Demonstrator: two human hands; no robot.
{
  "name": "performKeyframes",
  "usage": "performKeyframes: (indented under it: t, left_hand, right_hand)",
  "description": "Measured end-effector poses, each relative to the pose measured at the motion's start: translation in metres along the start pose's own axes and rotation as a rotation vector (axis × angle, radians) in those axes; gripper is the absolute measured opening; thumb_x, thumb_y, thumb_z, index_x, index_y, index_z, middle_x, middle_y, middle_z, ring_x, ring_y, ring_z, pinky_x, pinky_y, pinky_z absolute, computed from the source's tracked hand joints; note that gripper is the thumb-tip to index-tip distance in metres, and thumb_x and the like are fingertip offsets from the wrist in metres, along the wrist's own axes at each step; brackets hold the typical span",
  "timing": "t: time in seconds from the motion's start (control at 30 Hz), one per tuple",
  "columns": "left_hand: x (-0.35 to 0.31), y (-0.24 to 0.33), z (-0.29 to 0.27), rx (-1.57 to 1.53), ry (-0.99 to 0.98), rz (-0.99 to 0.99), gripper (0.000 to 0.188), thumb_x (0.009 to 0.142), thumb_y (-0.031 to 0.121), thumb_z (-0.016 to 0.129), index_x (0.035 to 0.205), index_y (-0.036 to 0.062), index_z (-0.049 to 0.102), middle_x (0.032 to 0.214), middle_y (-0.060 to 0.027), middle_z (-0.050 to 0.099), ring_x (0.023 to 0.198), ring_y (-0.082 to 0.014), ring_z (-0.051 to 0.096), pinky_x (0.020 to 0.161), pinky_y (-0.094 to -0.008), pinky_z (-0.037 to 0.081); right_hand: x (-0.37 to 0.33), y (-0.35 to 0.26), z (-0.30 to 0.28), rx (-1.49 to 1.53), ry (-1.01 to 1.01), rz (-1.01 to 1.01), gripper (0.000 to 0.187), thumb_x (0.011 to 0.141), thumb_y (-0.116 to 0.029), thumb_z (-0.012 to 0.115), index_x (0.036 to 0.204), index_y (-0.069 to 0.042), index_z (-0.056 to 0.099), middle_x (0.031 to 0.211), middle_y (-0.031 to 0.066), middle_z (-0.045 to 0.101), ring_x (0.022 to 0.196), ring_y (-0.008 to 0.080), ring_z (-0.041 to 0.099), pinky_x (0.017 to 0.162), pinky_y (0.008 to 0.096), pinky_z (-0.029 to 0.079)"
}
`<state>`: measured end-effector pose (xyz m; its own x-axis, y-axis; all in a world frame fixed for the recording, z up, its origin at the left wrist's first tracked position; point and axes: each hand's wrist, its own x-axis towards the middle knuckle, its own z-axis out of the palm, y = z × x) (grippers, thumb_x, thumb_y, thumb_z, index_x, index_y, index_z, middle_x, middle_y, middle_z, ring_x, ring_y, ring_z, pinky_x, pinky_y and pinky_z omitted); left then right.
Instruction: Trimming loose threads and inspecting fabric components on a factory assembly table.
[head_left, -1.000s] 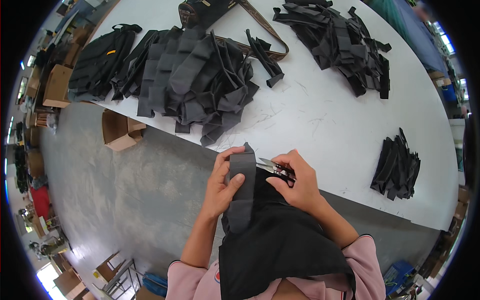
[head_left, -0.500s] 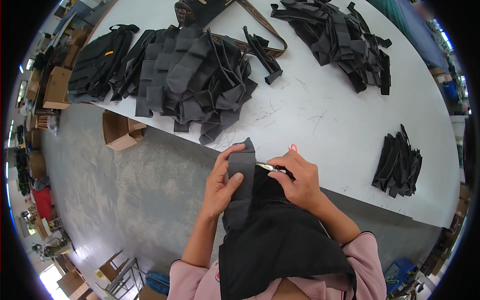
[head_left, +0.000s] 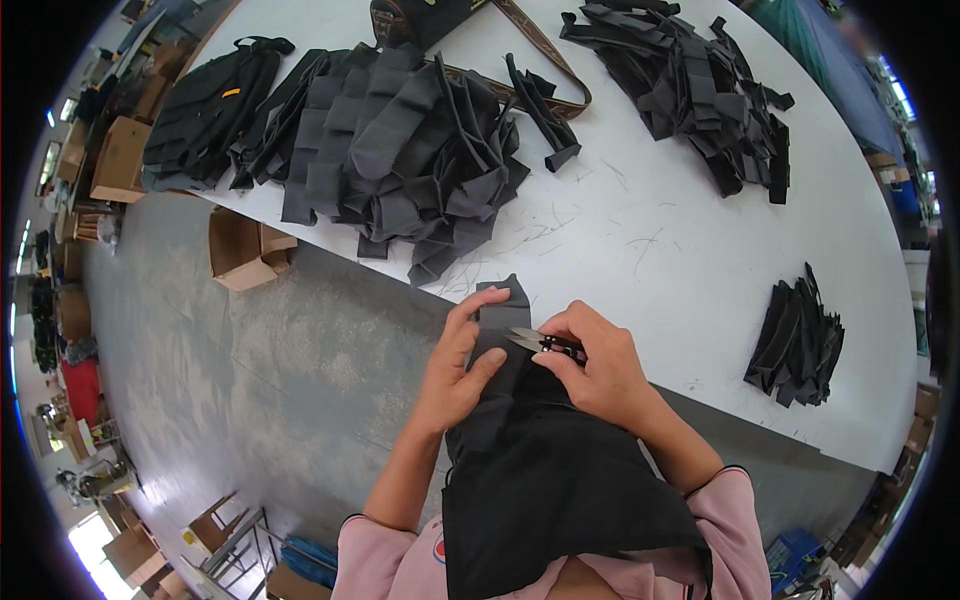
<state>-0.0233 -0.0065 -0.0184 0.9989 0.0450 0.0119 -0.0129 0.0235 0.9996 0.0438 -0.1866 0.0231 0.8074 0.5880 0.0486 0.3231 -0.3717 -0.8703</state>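
"Grip?"
"Right hand [head_left: 603,362] grasps snips [head_left: 543,343]; left hand [head_left: 455,375] pinches the cloth strip [head_left: 505,316] by the table's [head_left: 700,300] near edge."
"Changed?"
"Snips went from beside the strip to over it, so work seems centred there."

- The room is bright, and the white table [head_left: 700,300] looks very light.
- Strong white light shines from a bright opening [head_left: 92,540] low on the left, with a purple-blue glow around it.
- More light comes from a bright strip [head_left: 903,97] near the right edge.
- The grey floor [head_left: 250,370] has a shiny spot at the lower left and gets darker next to the table.
- The black cloth pile [head_left: 400,150] looks dark, but its folds show.
- The left hand [head_left: 465,365] and right hand [head_left: 595,360] look fairly clear.
- Things near the round rim look bent, squashed and fuzzy.
- The corners are all black.
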Motion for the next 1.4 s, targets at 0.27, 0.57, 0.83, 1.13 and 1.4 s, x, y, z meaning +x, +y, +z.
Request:
performKeyframes:
  t: [0.27,0.57,0.83,1.13,1.4]
  left_hand:
    - [-0.003,-0.001,0.001,0.006,-0.004,0.008,0.019,0.083,0.011,0.057,0.096,-0.0033,0.055,0.134,-0.0133,0.042,0.124,-0.0259,0.039,0.102,-0.0346,0.029]
    - [-0.002,-0.002,0.004,0.043,-0.033,0.049,0.014,0.083,0.008,0.055,0.090,-0.0031,0.052,0.133,-0.0130,0.044,0.125,-0.0282,0.039,0.103,-0.0363,0.029]
    - [-0.003,-0.008,-0.001,0.134,-0.032,0.078,0.017,0.086,0.009,0.057,0.098,-0.0031,0.057,0.127,-0.0146,0.049,0.126,-0.0280,0.039,0.104,-0.0385,0.029]
    - [-0.005,-0.001,0.005,0.008,-0.023,0.013,0.010,0.079,0.005,0.058,0.085,-0.0013,0.051,0.126,-0.0132,0.051,0.124,-0.0303,0.041,0.103,-0.0391,0.030]
    - [-0.007,-0.006,-0.001,-0.063,-0.096,0.009,0.029,0.085,0.017,0.060,0.107,-0.0021,0.060,0.130,-0.0145,0.046,0.129,-0.0279,0.034,0.106,-0.0396,0.025]
  right_hand:
    - [0.004,-0.003,0.008,-0.096,-0.006,-0.046,0.020,0.077,-0.011,0.067,0.091,-0.004,0.054,0.082,0.0054,0.055,0.061,0.0220,0.060,0.050,0.0300,0.045]
    - [-0.008,-0.005,-0.001,0.074,0.047,0.100,0.016,0.076,-0.008,0.069,0.084,-0.001,0.057,0.079,0.0067,0.057,0.059,0.0197,0.059,0.053,0.0278,0.047]
    - [-0.013,-0.007,-0.009,-0.001,0.030,0.105,0.018,0.077,-0.007,0.069,0.087,-0.003,0.056,0.077,0.0072,0.057,0.060,0.0195,0.059,0.055,0.0270,0.047]
    - [-0.008,-0.007,0.001,-0.057,0.036,-0.008,0.017,0.074,-0.002,0.068,0.086,-0.001,0.057,0.072,0.0071,0.054,0.056,0.0164,0.054,0.052,0.0254,0.043]
    - [-0.006,0.007,0.001,0.327,-0.048,0.143,0.014,0.077,-0.001,0.065,0.087,0.002,0.056,0.075,0.0049,0.055,0.061,0.0111,0.054,0.056,0.0241,0.044]
